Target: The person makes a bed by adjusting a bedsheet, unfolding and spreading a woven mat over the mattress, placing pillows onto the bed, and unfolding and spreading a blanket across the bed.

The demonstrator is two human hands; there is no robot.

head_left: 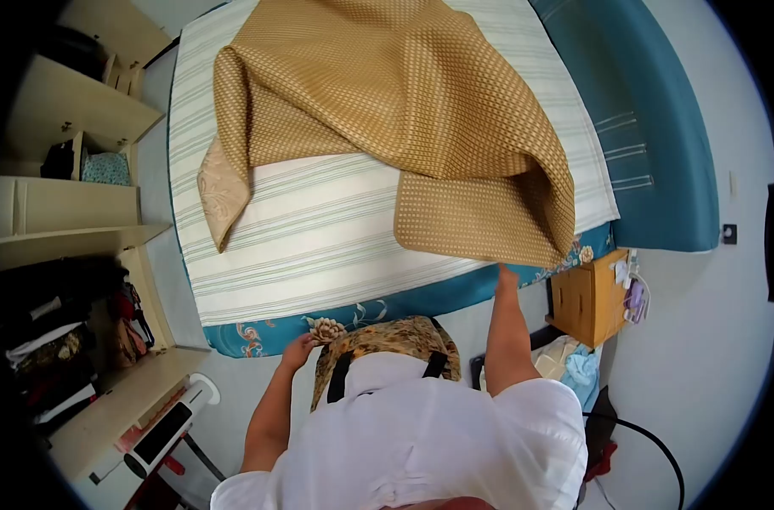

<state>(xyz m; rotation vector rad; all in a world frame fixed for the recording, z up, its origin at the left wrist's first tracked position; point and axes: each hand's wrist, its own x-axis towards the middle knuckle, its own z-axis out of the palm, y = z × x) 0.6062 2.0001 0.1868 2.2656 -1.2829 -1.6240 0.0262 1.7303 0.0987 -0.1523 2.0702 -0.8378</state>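
Observation:
A tan woven bed mat (336,93) lies rumpled and partly folded over on the bed, with one corner turned back to show a paler patterned underside. Beneath it is a white striped sheet (319,217). My right hand (507,279) is at the mat's near edge on the right, pinching it; the fingertips are mostly hidden. My left hand (297,350) is low beside the near side of the teal flowered mattress (421,296), away from the mat. Its fingers point toward the mattress side, loosely extended, and nothing shows in them.
A teal padded headboard (676,144) stands at the right, with a wooden nightstand (586,297) below it. Open wardrobe shelves (72,204) with clothes line the left. A white appliance (170,425) stands at the lower left, and a black cable (650,435) curves at the lower right.

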